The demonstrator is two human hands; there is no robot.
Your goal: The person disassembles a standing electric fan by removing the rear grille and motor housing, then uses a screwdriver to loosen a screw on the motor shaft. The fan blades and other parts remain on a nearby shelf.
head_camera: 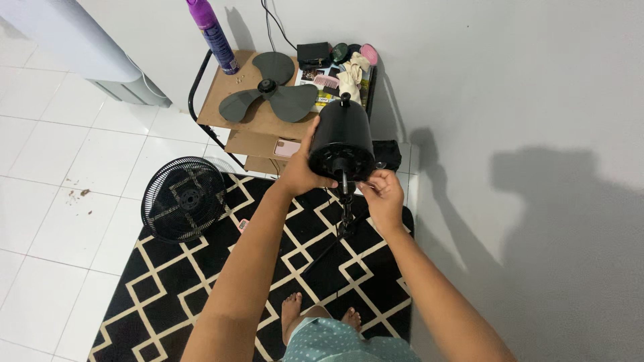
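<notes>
A black cylindrical fan motor housing [342, 137] stands on a thin black stand [345, 214] above the rug. My left hand [300, 171] grips the housing's left side near its front face. My right hand [384, 194] is at the lower right of the front face, its fingers pinched on something small next to the shaft; what it holds is too small to tell. A grey three-blade fan propeller [272, 87] lies on the low table behind.
A black fan grille [183, 199] lies on the floor at the rug's left edge. The small brown table [238, 114] holds a purple spray can [213, 33], a pink comb, cloth and small items. A black-and-cream patterned rug [174, 281] covers the floor; a white wall is to the right.
</notes>
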